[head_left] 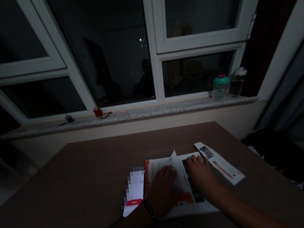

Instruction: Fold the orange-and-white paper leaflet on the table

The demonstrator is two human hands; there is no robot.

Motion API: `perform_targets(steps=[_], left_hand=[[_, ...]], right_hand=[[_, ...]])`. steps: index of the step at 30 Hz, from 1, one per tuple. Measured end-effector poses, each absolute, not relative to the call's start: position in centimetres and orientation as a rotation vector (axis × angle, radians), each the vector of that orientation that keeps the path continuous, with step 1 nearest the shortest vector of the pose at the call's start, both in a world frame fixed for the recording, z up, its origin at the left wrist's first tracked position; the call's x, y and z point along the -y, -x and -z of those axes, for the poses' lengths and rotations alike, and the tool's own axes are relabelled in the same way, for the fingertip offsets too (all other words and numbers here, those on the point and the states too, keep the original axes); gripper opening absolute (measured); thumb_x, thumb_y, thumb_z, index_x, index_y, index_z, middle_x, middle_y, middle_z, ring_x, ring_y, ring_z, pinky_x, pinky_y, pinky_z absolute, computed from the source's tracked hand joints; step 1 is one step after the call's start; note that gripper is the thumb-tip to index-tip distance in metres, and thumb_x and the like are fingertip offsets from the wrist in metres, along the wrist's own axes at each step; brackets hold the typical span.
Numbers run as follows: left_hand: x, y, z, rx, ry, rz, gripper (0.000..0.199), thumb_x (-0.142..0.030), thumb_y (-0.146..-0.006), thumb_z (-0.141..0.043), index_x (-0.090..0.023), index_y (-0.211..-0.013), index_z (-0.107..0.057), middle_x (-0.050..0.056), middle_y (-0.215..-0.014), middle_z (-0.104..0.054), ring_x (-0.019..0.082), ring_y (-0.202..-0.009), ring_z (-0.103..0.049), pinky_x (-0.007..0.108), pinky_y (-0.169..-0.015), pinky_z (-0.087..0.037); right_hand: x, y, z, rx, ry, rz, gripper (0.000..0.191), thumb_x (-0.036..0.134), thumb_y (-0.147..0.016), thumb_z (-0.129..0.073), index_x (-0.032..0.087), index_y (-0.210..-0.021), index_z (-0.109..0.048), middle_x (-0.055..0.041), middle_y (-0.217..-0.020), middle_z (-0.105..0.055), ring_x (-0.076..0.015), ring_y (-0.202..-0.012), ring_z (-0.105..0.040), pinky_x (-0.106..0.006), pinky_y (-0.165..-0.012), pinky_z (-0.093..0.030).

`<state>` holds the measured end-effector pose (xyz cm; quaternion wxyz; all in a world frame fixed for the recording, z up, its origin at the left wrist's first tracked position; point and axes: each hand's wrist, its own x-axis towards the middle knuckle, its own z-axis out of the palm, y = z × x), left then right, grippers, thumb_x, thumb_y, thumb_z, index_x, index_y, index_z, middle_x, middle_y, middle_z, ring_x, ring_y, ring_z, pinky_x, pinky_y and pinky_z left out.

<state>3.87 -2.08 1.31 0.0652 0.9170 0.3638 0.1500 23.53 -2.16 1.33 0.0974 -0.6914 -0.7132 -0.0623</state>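
A printed booklet or leaflet (160, 163) with orange, white and black areas lies on the brown table in front of me. My left hand (165, 186) rests flat on its left part, fingers stretched out; a dark band circles that wrist. Over at the upper right of the booklet, my right hand (199, 169) has its fingers curled together on the page's edge. The fingertips are dim, so the exact hold is hard to see. A small white paper corner sticks up past the top edge. Just right of my right hand lies a separate printed paper strip (221, 164).
A lit phone (134, 192), its screen partly pixelated, lies left of the booklet on the table (97, 165). On the stone windowsill (146, 111) stand a green-lidded bottle (220, 87), a clear bottle (237, 82) and a small red item (98, 112). Dark windows rise behind.
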Motion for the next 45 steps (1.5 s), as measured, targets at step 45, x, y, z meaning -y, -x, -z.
perform_targets(steps=[45], left_hand=[[1.4,-3.6,-1.4,-1.034,-2.707,-0.531,0.046,-0.033,-0.095,-0.058,-0.021,-0.137,-0.043,0.008,-0.138,-0.05,0.025,-0.128,-0.044,0.043,-0.109,-0.037]], right_hand=[[1.9,-25.8,-2.3,2.065,1.673,-0.076,0.02,0.018,-0.095,-0.044,0.017,-0.101,-0.063,-0.0082,-0.098,-0.062,-0.0211,-0.093,-0.057,-0.03,-0.083,-0.042]])
